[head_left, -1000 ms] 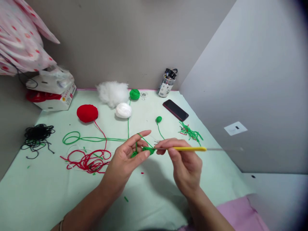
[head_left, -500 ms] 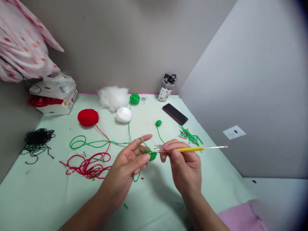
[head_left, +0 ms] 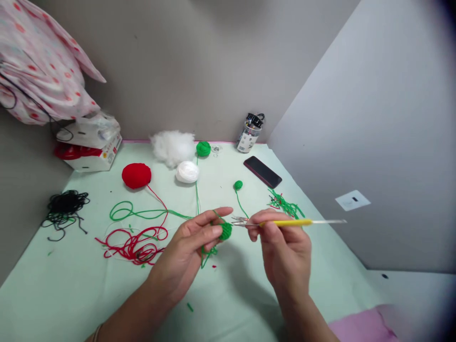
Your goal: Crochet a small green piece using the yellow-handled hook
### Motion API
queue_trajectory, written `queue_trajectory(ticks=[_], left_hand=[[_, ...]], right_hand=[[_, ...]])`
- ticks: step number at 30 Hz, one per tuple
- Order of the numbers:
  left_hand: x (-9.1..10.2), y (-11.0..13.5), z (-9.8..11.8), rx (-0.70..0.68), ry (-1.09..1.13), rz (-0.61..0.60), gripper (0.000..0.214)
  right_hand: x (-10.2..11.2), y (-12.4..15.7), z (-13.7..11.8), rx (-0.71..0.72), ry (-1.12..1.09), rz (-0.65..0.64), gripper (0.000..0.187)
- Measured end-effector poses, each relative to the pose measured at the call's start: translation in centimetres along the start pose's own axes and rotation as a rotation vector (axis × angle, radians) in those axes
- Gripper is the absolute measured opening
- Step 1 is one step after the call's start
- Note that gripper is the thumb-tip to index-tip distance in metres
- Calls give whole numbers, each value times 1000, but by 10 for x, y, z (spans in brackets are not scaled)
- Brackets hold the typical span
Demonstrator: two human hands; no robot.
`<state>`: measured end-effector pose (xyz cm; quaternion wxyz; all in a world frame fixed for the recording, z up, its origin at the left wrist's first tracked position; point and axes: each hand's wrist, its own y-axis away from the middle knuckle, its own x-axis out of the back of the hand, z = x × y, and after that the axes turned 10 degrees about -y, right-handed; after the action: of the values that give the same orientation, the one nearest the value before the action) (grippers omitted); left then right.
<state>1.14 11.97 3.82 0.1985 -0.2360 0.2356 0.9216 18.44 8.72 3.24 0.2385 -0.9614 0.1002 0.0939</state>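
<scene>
Between thumb and fingers, my left hand (head_left: 194, 242) pinches a small green crochet piece (head_left: 225, 232), its index finger stretched out with green yarn running over it. My right hand (head_left: 283, 237) is closed around a crochet hook (head_left: 290, 222) with a yellow grip and metal ends. The hook's left end points at the green piece, its tip close to the upper right edge; whether it sits in a stitch I cannot tell. A small metal tool (head_left: 240, 219), perhaps snips, shows just behind the right fingertips. Green yarn hangs below my left hand.
Red (head_left: 137, 175), white (head_left: 187, 172) and green (head_left: 203, 149) yarn balls lie behind my hands, beside white stuffing (head_left: 173, 148). Loose red yarn (head_left: 133, 244) and black cord (head_left: 67, 206) lie left. A small green ball (head_left: 238, 185), phone (head_left: 262, 171), pen jar (head_left: 250, 134) and yarn scraps (head_left: 287, 204) stand right.
My right hand and the hook have drawn slightly right, away from the green piece. The green piece now shows more fully at my left fingertips. The whole view has shifted a little.
</scene>
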Motion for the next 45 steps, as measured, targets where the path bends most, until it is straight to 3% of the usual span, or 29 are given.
queue_trajectory(ticks=[5, 9, 14, 19, 24, 27, 29, 31, 33, 36, 40, 45], left_hand=[[3, 1, -8, -54, -170, -31, 38], [4, 2, -11, -82, -272, 0, 38], [3, 3, -6, -87, -270, 42, 32], [7, 3, -8, -123, -323, 70, 33], [2, 5, -13, -205, -399, 173, 34], [-4, 5, -13, -102, -206, 108, 47], [-5, 4, -11, 8, -57, 53, 52], [-4, 3, -6, 55, -2, 56, 50], [-3, 3, -3, 34, -16, 71, 46], [-2, 3, -4, -30, -76, 19, 38], [-3, 3, -12, -89, -142, 21, 35], [-2, 1, -11, 18, -10, -4, 40]], right_hand=[[-3, 0, 7, -230, -69, -39, 14], [0, -4, 6, -253, -126, 31, 19], [2, -6, 0, -243, -148, -13, 21], [3, 2, -6, -72, 96, -82, 20], [3, 10, -2, 338, 556, -310, 31], [3, 14, 4, 566, 745, -352, 35], [3, 15, 4, 524, 655, -284, 34], [3, 13, 3, 337, 423, -156, 28], [2, 10, 1, 136, 184, -51, 23], [-2, 4, 2, 4, 30, -63, 19], [-8, 5, 3, 72, 187, -115, 20], [-3, 12, 2, 392, 534, -249, 35]])
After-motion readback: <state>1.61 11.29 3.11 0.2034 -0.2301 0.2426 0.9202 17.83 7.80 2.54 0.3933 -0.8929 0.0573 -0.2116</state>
